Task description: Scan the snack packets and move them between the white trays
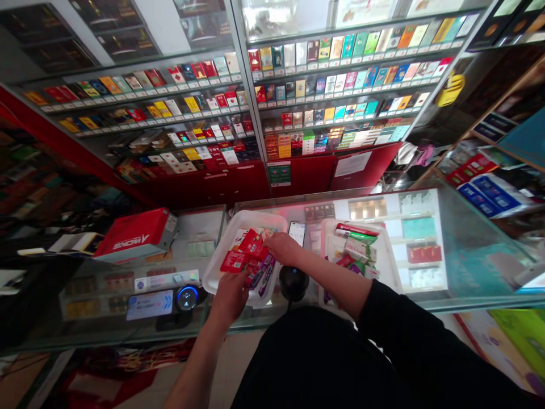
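Note:
A white plastic tray (215, 258) on the glass counter holds several red packets (252, 244) and purple candy packs (267, 270). My left hand (232, 292) reaches in over the near rim, fingers curled among the packets; what they grip is hidden. From the right, my right hand (284, 248) has its fingers closed at the edge of a red packet near the tray's right side. A second white tray (389, 261), partly behind my right forearm, carries packs in red, green, white and purple.
A phone (297, 232) and a round black device (293, 283) sit between the trays. To the left are a red box (136, 233) and a stand with a glowing blue ring (187, 297). Shelves of cigarette packs (298, 88) line the wall beyond.

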The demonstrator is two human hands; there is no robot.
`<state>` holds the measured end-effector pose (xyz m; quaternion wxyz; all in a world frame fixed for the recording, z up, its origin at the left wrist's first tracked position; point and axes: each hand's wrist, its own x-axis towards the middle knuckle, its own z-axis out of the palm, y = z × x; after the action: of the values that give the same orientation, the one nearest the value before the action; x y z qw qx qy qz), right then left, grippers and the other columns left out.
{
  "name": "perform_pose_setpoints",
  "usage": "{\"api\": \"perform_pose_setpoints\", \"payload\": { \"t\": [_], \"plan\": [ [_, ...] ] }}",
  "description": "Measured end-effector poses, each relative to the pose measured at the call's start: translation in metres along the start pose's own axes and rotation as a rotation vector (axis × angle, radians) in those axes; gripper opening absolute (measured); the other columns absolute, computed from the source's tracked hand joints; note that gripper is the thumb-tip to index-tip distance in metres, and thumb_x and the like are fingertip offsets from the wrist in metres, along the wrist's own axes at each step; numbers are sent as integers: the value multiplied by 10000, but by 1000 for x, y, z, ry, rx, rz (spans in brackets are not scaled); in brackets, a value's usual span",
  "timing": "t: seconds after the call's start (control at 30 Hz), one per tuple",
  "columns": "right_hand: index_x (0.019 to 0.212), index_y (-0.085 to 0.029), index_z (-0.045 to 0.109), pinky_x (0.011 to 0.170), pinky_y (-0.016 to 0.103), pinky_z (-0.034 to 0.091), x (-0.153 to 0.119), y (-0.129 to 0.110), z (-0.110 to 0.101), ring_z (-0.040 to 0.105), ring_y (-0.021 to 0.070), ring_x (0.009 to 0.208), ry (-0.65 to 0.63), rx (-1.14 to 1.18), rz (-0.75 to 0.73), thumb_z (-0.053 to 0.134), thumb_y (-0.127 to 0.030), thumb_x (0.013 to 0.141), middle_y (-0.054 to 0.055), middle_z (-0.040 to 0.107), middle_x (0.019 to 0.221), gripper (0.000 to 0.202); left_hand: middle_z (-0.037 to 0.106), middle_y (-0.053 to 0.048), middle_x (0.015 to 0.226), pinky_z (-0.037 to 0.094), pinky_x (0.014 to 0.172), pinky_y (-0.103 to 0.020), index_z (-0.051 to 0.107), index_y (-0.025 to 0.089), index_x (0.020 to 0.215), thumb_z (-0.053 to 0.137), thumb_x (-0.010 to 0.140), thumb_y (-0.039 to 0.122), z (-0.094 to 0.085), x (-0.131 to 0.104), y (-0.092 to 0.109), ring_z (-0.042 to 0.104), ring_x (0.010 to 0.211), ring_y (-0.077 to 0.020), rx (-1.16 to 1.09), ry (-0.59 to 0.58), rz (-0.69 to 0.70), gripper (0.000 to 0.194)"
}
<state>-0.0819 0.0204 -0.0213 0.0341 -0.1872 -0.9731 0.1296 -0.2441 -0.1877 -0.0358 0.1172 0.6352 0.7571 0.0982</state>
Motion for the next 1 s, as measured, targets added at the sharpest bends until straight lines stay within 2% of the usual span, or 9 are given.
{"api": "perform_pose_setpoints", "payload": {
  "t": [0.2, 0.33, 0.6, 0.77, 1.0],
  "plan": [
    [1001, -193, 735, 828, 342, 472, 1, -1, -2, 694, 271, 953, -21, 8, 13, 497, -183, 983, 132, 763, 956, 239, 761, -137, 1016, 489, 951, -464, 716, 180, 1199, 563, 848, 142, 4, 0, -6, 686, 1001, -319, 45, -9, 18, 386],
    [1026, -187, 739, 851, 330, 471, -4, -2, -11, 695, 261, 978, -11, 44, 39, 514, -200, 981, 135, 765, 989, 230, 775, -131, 1024, 498, 954, -469, 729, 190, 1177, 591, 877, 211, 0, 4, 0, 699, 999, -324, 18, -10, 20, 330],
    [1138, -181, 723, 923, 311, 451, -21, 8, -24, 678, 246, 1077, -15, 125, 118, 517, -249, 1013, 130, 760, 1114, 251, 779, -105, 1080, 538, 924, -399, 726, 201, 1187, 526, 946, 289, -21, 23, 25, 716, 1002, -269, -86, 6, 30, 325],
    [1123, -196, 738, 909, 303, 443, -38, 20, -26, 677, 234, 1043, 86, 175, 207, 518, -231, 1009, 109, 767, 1076, 251, 774, -106, 1114, 539, 943, -399, 728, 190, 1165, 549, 953, 345, -28, 43, 38, 710, 1041, -278, -106, 51, 70, 317],
    [1138, -182, 748, 946, 310, 445, -73, 37, -33, 666, 228, 1054, 218, 246, 320, 566, -178, 965, 99, 765, 1076, 251, 775, -103, 1115, 534, 934, -410, 730, 200, 1156, 525, 978, 335, -41, 71, 71, 708, 1031, -284, -56, -7, 189, 303]
  ]
}}
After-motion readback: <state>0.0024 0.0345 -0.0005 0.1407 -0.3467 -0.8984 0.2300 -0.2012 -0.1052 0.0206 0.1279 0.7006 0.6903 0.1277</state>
